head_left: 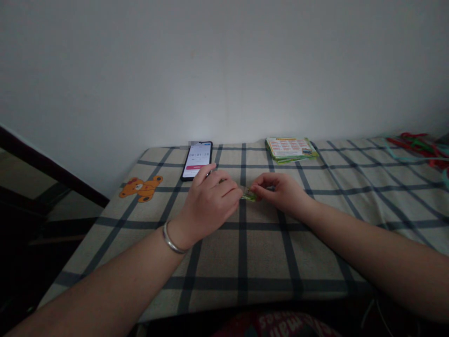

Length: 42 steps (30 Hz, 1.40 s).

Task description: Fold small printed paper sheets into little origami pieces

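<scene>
My left hand [212, 199], with a silver bangle [173, 239] at the wrist, is closed above the middle of the table, its back towards me. From its fingers a small green printed piece [249, 196] sticks out to the right, thin like paper or wrapper. My right hand [273, 188] pinches the other end of that piece between thumb and forefinger. Most of the piece is hidden by my left hand. A small dark, shiny spot shows by my left forefinger, too small to name.
Behind my left hand lies a phone [191, 161] showing a timer. A stack of green-edged printed cards [291, 149] rests near the wall. An orange bear cutout [140, 188] lies at left; red and green strips [419, 146] are far right. A checked cloth [219, 269] covers the table.
</scene>
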{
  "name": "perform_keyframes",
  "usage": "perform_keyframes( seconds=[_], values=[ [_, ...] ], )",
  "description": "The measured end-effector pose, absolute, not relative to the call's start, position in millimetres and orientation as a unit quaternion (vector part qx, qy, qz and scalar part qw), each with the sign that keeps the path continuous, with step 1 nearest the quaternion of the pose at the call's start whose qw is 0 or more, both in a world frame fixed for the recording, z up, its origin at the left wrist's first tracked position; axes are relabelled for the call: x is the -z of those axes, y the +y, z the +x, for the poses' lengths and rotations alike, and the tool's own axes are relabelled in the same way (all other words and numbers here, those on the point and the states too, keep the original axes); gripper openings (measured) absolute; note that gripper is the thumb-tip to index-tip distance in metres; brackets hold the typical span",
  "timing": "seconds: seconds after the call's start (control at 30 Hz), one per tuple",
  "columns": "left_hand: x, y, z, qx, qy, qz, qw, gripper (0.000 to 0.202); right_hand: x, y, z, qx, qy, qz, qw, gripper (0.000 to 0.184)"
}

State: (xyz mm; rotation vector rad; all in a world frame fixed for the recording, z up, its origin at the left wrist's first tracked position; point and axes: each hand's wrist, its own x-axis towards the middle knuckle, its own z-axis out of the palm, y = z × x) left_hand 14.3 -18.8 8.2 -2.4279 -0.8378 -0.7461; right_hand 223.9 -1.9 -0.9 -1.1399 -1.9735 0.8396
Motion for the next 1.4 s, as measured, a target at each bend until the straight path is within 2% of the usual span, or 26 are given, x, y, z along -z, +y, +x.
perform_keyframes(
  seconds=[0.1, 0.23, 0.3, 0.43, 0.53, 0.77, 0.97, 1.4],
  values=[
    [-7.9, -19.2, 13.6, 0.253, -0.296, -0.888, 0.245, 0.011, 2.6, -0.6, 223.3, -0.333, -0.759, -0.439, 0.348, 0.018],
    [-7.8, -18.8, 12.1, 0.260, -0.309, -0.894, 0.196, 0.008, 5.3, 0.7, 224.1, -0.348, -0.752, -0.420, 0.370, 0.014],
    [-7.8, -18.3, 11.7, 0.269, -0.318, -0.892, 0.174, 0.008, 5.8, 0.5, 225.6, -0.319, -0.762, -0.406, 0.391, 0.010],
    [-8.1, -18.1, 11.9, 0.279, -0.332, -0.887, 0.158, 0.011, 2.4, -1.2, 230.4, -0.137, -0.817, -0.366, 0.423, 0.006],
    [-8.5, -18.7, 12.5, 0.287, -0.342, -0.885, 0.135, 0.010, -2.8, -3.7, 233.5, 0.018, -0.843, -0.341, 0.415, 0.007],
    [-10.0, -19.9, 13.7, 0.326, -0.359, -0.867, 0.111, 0.006, -10.3, -11.6, 235.2, 0.147, -0.862, -0.265, 0.407, 0.007],
    [-9.4, -21.9, 14.1, 0.353, -0.347, -0.864, 0.096, 0.004, -11.3, -11.7, 235.5, 0.175, -0.860, -0.245, 0.412, 0.010],
    [-7.8, -20.8, 16.3, 0.379, -0.328, -0.861, 0.085, 0.009, -8.5, -11.5, 233.2, 0.135, -0.871, -0.254, 0.398, 0.005]
  ],
)
